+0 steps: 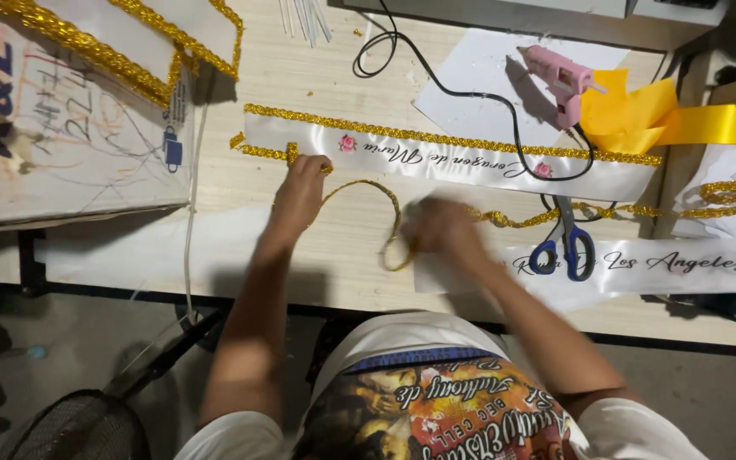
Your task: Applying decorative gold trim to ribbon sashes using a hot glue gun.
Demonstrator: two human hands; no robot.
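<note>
Broadly, a pale wooden counter (300,77) carries a long white sash (436,160) lying left-right, gold-edged. Left hand (300,189) presses the gold glitter trim (368,192) onto the sash's left end, fingers pinching it. Trim loops rightward to the right hand (443,228), blurred; its grip cannot be told. Scissors (566,243) lie just right.
</note>
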